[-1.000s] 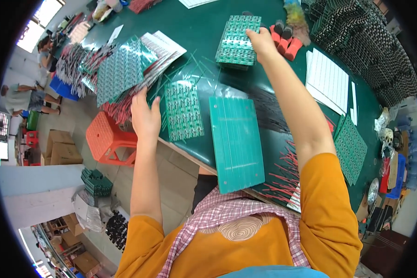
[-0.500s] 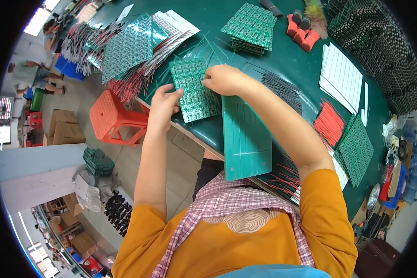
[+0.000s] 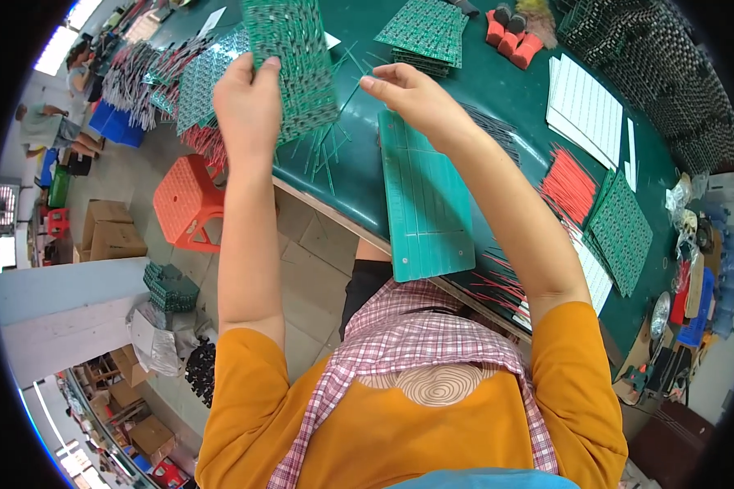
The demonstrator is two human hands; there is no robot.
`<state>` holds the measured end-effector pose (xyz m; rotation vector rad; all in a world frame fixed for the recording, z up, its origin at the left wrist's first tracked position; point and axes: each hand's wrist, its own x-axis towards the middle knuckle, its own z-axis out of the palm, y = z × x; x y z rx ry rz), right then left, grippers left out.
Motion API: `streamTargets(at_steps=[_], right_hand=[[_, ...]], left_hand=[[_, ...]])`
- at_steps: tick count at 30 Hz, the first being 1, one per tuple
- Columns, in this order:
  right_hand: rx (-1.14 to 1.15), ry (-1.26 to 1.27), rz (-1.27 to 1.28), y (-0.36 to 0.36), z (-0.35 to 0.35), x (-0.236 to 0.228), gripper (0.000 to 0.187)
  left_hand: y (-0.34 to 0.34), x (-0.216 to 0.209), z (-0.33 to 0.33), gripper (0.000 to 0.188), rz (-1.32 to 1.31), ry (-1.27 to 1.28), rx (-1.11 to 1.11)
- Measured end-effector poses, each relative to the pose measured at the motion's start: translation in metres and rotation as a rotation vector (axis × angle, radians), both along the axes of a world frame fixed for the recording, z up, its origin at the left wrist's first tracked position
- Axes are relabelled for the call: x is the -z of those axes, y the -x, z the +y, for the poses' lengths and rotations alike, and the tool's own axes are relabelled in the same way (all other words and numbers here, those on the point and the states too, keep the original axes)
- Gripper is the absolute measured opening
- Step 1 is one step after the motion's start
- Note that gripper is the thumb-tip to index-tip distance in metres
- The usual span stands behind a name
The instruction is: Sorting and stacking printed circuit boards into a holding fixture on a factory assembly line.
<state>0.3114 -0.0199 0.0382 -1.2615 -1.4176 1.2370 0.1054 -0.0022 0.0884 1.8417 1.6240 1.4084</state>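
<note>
We lift one green circuit board off the bench

Our left hand (image 3: 249, 102) clamps the green circuit board (image 3: 295, 61) by its lower left edge, raised above the dark green table (image 3: 497, 98) and left of the green cutting mat (image 3: 426, 191); our right hand (image 3: 412, 94) hovers loose-fingered just right of the board, above the mat's far end, gripping nothing. We judge it best to bring that hand to the free edge — holding by the edges, level (not by the component leads). Counted: one mat, one orange stool (image 3: 189, 204) left of the mat, one board stack (image 3: 426, 33) beyond it — loose wires too many to count.
</note>
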Motion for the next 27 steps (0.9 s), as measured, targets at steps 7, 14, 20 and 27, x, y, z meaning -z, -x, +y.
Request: streamTargets(at_steps=[7, 14, 20, 27], right_hand=[[-0.025, 0.092, 0.45, -0.033, -0.07, -0.049, 0.037], [0.242, 0.176, -0.179, -0.076, -0.105, -0.016, 0.038], [0.242, 0.139, -0.204, -0.068, -0.104, -0.008, 0.038], [0.253, 0.136, -0.208, -0.06, -0.107, -0.008, 0.039]], left_hand=[[-0.045, 0.012, -0.079, 0.026, -0.67, 0.504, 0.593], [-0.032, 0.077, -0.115, 0.041, -0.483, 0.592, 0.457], [-0.048, 0.079, -0.133, 0.038, -0.645, 0.78, 0.632], [-0.049, 0.075, -0.137, 0.036, -0.655, 0.805, 0.618]])
